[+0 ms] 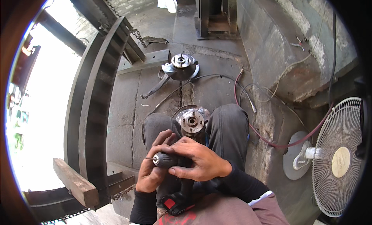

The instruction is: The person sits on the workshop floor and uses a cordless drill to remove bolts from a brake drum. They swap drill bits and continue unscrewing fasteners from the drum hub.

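A black cordless drill (182, 160) lies across my lap, its chuck pointing left with a thin bit in its jaws. My right hand (203, 159) grips the drill's body from the right. Around the chuck's far and left side curls my left hand (149, 174), a couple of its fingers raised. The drill's handle runs down toward me to a black base with a red patch, resting near my belly. Just beyond my hands, a wheel hub (192, 122) with studs sits upright between my knees. Farther off, a second hub assembly (180, 62) rests on the floor.
Steel beams (97, 104) and a wooden block (75, 182) stand at my left. A floor fan (337, 159) is at the right. A red hose (271, 144) and cables loop over the concrete floor beside a low wall (286, 46). A metal press frame (217, 15) stands ahead.
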Motion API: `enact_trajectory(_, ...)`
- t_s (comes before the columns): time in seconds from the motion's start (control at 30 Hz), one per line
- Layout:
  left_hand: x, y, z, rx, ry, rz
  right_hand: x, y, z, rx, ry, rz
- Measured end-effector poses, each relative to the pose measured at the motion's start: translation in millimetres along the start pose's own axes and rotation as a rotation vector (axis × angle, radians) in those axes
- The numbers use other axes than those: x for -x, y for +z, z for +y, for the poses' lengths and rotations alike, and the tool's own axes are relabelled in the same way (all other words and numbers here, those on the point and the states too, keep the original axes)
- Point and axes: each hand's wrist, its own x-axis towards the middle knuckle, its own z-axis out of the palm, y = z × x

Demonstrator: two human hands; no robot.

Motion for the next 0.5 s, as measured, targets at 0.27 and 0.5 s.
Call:
enact_trajectory(0.27,-6,-8,-4,-0.160,0.009,0.093,-5,10,17,-0.015,0.087,0.044)
enact_trajectory(0.5,-25,4,-13,-0.200,-0.148,0.006,23,-7,27,-0.118,0.239,0.092)
